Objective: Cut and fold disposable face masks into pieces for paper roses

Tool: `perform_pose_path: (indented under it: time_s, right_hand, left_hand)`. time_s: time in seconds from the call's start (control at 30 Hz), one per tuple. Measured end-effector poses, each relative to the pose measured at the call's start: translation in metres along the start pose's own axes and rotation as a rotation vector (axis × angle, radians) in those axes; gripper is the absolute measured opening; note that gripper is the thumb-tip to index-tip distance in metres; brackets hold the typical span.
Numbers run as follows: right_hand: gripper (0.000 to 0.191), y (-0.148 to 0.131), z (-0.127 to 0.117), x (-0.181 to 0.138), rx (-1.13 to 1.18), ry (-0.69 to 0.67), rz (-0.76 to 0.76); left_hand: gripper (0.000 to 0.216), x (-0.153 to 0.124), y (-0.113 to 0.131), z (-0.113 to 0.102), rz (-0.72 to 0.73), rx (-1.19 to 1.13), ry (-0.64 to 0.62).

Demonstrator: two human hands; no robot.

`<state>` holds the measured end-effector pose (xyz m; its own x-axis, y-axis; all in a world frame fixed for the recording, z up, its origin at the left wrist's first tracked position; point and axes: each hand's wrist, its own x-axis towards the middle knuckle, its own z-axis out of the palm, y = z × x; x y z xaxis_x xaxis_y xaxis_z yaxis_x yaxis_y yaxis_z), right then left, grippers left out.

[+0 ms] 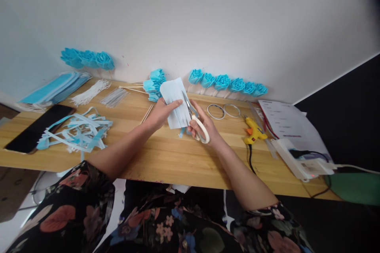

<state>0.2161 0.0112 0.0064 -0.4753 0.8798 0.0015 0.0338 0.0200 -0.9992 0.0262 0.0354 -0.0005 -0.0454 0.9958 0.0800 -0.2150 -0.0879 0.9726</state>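
Note:
My left hand (163, 114) is closed on a pale blue piece of face mask fabric (175, 91), thumb lying across its front. In my right hand (204, 120) is a pair of scissors (203, 130) with cream handles. The metal blades lie along the right edge of the fabric. A small blue scrap (181, 132) shows just below it. Behind my left hand, several blue fabric flowers (156, 83) on sticks lie on the table. Two thin wooden sticks (146, 113) rest to the left of that hand.
On the left are stacked blue masks (53, 87), white ear loops (91, 91), grey wires (114, 97), cut strips (80, 128) and a phone (37, 128). Blue flowers (222, 82) lean on the wall. Two rings (215, 112), a yellow glue gun (253, 130) and a power strip (292, 162) lie right.

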Motion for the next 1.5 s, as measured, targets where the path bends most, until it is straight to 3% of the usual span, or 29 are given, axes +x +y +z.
perform_pose_path:
  time_s: [0.6,0.93,1.5]
  right_hand:
    - [0.108,-0.0016,0.0023,0.0002,0.008,-0.007,0.016]
    - [0.108,-0.0011,0.0011,0.0005,0.002,0.0,-0.023]
    - [0.109,0.0031,0.0,0.0007,0.006,0.01,-0.052]
  left_hand:
    - [0.052,0.0069,-0.0003,-0.0053,0.048,0.028,0.066]
    - [0.049,-0.0016,0.0027,0.0021,0.02,0.029,-0.007]
    - [0.048,0.0005,0.0,-0.0004,0.033,0.014,0.024]
